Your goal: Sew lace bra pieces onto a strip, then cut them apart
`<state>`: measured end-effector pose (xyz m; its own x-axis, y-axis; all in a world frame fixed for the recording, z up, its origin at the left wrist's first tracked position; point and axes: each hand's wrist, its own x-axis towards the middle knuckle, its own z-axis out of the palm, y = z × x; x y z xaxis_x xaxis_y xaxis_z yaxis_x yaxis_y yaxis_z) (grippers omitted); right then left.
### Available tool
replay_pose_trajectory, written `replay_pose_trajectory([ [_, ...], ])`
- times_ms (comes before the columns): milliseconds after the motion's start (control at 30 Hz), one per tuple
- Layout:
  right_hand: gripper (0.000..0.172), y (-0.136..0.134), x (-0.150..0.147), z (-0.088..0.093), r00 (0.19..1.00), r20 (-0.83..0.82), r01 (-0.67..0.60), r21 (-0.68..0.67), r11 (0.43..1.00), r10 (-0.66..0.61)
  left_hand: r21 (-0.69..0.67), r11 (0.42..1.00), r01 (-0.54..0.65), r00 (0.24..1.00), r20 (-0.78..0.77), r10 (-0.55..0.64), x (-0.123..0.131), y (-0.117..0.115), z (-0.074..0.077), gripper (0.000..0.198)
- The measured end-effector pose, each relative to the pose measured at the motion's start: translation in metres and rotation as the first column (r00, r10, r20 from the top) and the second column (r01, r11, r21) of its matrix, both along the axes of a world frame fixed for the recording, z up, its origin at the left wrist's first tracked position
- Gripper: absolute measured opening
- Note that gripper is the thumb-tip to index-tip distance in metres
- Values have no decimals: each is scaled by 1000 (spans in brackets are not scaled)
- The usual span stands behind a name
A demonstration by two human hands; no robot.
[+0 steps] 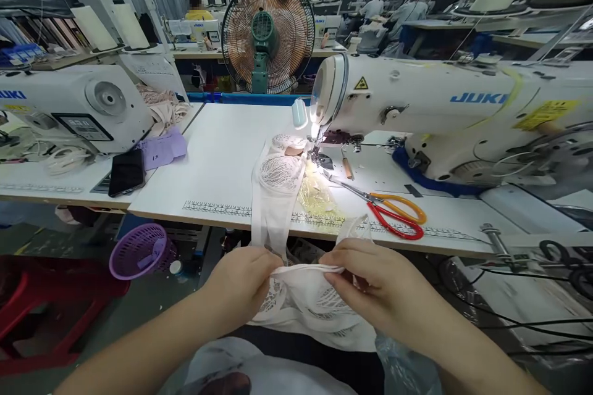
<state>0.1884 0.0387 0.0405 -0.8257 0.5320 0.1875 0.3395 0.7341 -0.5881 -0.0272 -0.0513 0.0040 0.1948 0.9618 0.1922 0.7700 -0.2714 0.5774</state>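
A pale lace bra (308,305) hangs between my hands over my lap, just in front of the table edge. My left hand (238,287) pinches its top edge on the left. On the right, thumb and fingers of my right hand (377,281) are closed on the same edge, which runs fairly straight between them. Another pale lace bra part (280,173) lies on the table and reaches up to the needle area of the JUKI sewing machine (407,92). Its lower strip drops over the table edge behind my hands; whether it joins the held bra I cannot tell.
Scissors (398,216) with orange and red handles lie right of yellowish scraps (317,194). A small wooden-handled tool (347,166) rests by the needle. Left are a phone (126,171), purple paper (162,148) and another machine (74,108). A purple basket (139,253) stands below; a fan (269,34) stands behind.
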Motion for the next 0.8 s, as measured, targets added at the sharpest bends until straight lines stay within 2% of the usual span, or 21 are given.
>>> replay_pose_trajectory([
  [67,15,4,3,3,998,59,16,22,1000,-17,-10,997,-76,997,22,76,-8,-3,-1,39],
  [133,16,8,7,5,994,102,24,32,999,-27,-83,987,-136,983,116,145,-16,-5,1,38],
  [233,16,15,11,7,992,120,34,8,999,-34,-254,960,-116,914,351,204,-25,-7,5,27],
  [300,16,20,14,6,992,126,37,-36,999,-32,-299,950,-92,864,451,225,-30,-8,5,20],
  [467,21,30,19,-2,992,125,13,-135,991,4,-316,944,-94,824,507,251,-37,-9,-3,20],
  [633,19,37,24,-12,986,163,18,-204,979,16,-292,953,-75,713,652,257,-41,-13,-16,26],
  [800,18,33,25,1,981,192,24,-233,972,22,-216,976,38,630,763,144,-42,-11,-17,24],
])
